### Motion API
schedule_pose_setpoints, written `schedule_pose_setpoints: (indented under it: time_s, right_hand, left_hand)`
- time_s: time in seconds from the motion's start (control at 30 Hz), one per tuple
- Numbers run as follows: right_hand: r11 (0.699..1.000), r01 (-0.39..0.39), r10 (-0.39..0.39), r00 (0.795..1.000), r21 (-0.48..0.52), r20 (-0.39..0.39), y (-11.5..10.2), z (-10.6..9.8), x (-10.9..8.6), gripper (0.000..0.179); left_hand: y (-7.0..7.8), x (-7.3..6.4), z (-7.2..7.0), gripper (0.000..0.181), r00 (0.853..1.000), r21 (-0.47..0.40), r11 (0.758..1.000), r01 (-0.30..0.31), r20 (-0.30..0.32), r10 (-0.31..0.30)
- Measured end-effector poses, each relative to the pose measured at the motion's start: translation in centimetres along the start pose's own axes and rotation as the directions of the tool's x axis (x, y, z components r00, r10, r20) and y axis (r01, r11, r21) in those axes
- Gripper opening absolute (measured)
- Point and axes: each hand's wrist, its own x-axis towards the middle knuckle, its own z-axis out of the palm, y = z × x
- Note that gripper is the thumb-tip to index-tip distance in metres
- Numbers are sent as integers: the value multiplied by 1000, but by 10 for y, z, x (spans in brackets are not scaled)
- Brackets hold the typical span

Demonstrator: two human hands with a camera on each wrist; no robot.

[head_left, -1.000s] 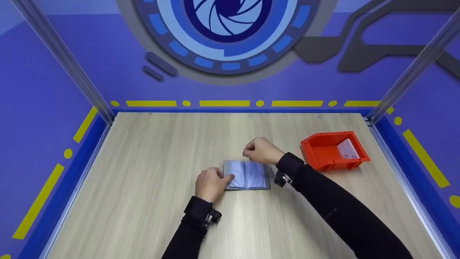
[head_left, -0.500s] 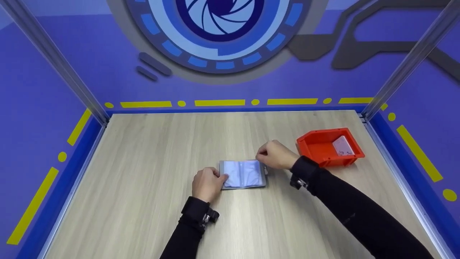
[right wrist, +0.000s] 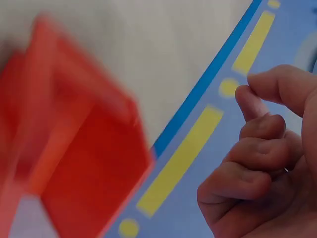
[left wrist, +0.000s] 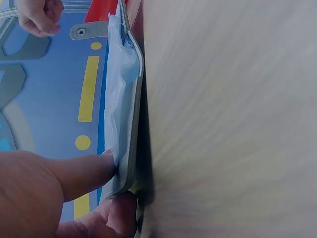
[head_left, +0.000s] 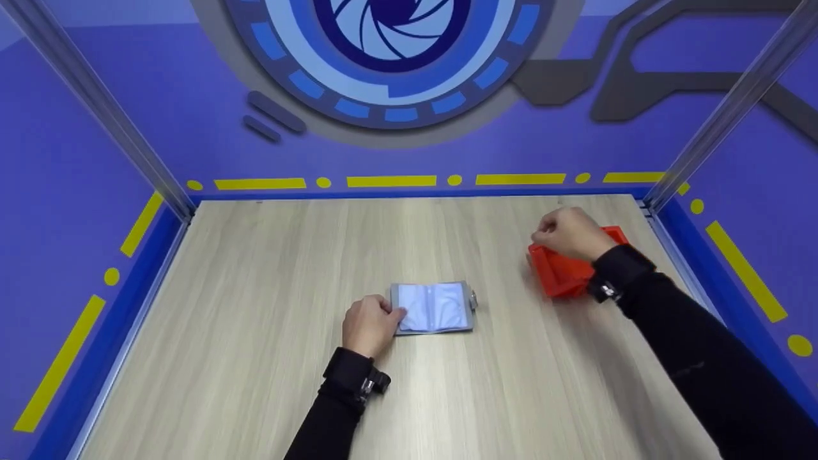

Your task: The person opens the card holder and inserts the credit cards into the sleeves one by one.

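Note:
An open card holder (head_left: 431, 308) with a grey cover and clear plastic sleeves lies on the table. Its snap strap (left wrist: 89, 31) sticks out from the right side. My left hand (head_left: 367, 326) pinches the left edge, thumb on top of the sleeves and fingers beneath the cover. Over the red bin (head_left: 562, 275), at the right, is my right hand (head_left: 572, 233). Its fingers are curled, with thumb and index tips close together and nothing visible between them. A pale card (right wrist: 30, 220) shows inside the bin in the right wrist view; in the head view the hand and wrist hide it.
The wooden table (head_left: 287, 255) ends at a blue back wall (head_left: 409, 153) with yellow marks. Metal posts stand at both back corners, the right one (head_left: 722, 108) behind the bin.
My right hand has moved from the card holder rightward and away to above the red bin. My left hand keeps its pinch on the card holder. The head view has shifted slightly.

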Motion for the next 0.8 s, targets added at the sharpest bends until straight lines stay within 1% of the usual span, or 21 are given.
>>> schedule_pose_setpoints:
  time_s: [0.17, 0.3, 0.43, 0.53, 0.67, 0.8]
  right_hand:
    - [990, -115, 115, 993, -76, -8, 37, -21, -4, 24]
    - [971, -211, 215, 976, -110, 22, 64, -33, -10, 27]
    - [953, -267, 279, 958, -147, 70, 83, -40, -15, 31]
    - [937, -292, 312, 947, -191, 79, 93, -41, -16, 35]
    - [909, -326, 344, 939, -260, 28, 104, -38, -16, 41]
    - [886, -355, 366, 930, -298, -22, 112, -33, -15, 45]
  left_hand:
    - [0, 0, 0, 30, 1000, -13, 1000, -6, 1, 6]
    - [0, 0, 0, 31, 1000, -20, 1000, -5, 7, 5]
    - [-1, 0, -1, 31, 1000, -13, 1000, 2, 9, -2]
    - [-1, 1, -1, 30, 1000, -8, 1000, 6, 8, -5]
    - [-2, 1, -1, 31, 1000, -14, 1000, -4, 9, 4]
    - [-2, 1, -1, 31, 1000, -23, 1000, -11, 10, 11]
